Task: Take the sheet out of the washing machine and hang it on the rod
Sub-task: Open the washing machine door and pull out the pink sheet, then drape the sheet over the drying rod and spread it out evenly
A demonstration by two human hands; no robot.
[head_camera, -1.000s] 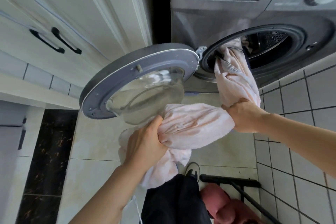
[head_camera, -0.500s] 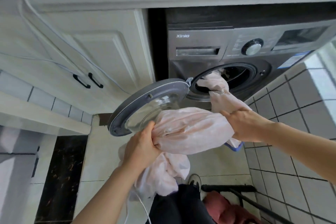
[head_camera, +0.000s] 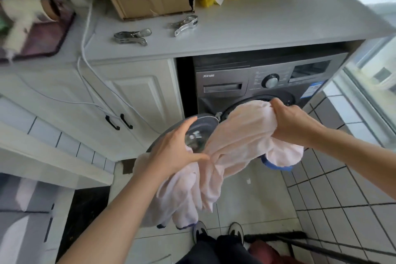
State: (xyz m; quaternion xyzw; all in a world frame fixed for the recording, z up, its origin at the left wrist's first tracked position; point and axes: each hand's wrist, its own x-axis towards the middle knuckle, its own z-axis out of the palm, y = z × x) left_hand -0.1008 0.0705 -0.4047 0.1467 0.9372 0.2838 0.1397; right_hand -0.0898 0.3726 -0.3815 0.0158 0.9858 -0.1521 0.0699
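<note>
From the head view, the pale pink sheet hangs bunched before the washing machine and its open door. The right hand grips its upper end; the left hand, fingers spread wide, touches the folds.

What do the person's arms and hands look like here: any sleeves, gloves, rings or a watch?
Both forearms are bare right to the picture's edge, with no sleeves showing. The left hand and right hand wear no gloves, and no rings, watch or bracelet are visible.
</note>
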